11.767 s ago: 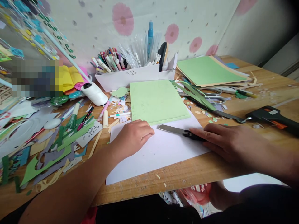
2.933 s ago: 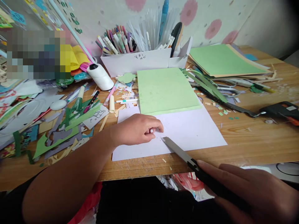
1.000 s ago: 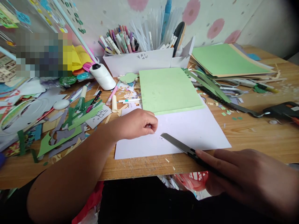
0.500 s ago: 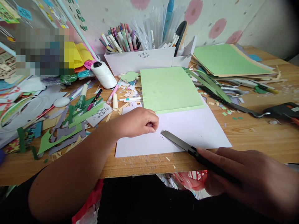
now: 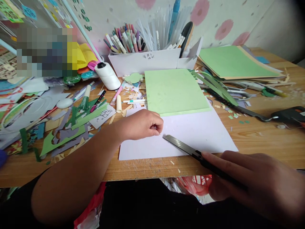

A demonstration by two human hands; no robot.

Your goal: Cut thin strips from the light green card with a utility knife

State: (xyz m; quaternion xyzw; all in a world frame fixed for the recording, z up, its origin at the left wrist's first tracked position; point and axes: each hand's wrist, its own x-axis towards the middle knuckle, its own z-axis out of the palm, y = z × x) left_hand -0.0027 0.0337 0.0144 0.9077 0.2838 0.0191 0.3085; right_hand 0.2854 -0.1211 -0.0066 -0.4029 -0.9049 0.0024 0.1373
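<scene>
My right hand (image 5: pixel 257 178) grips a black utility knife (image 5: pixel 219 171) at the lower right. Its long metal blade (image 5: pixel 182 145) points left, with the tip over a white sheet (image 5: pixel 195 133). My left hand (image 5: pixel 145 125) rests on the sheet's left part, just left of the blade tip. Its fingers are curled closed, and a tiny pale bit shows at the fingertips, too small to name. Beyond the hands, a light green sheet (image 5: pixel 176 90) lies on the far part of the white sheet.
Paper scraps (image 5: pixel 64 136) and a thread cone (image 5: pixel 107 76) crowd the left side. At the back stands a white box (image 5: pixel 145 62) of pens. A green paper stack (image 5: pixel 238 62), scissors and a black glue gun (image 5: pixel 289 114) lie at right. The table edge (image 5: pixel 152 178) is near.
The whole view has shifted slightly, so things sit a little further right. The knife tip appears slightly closer to my left fingers. Both hands otherwise keep their poses.
</scene>
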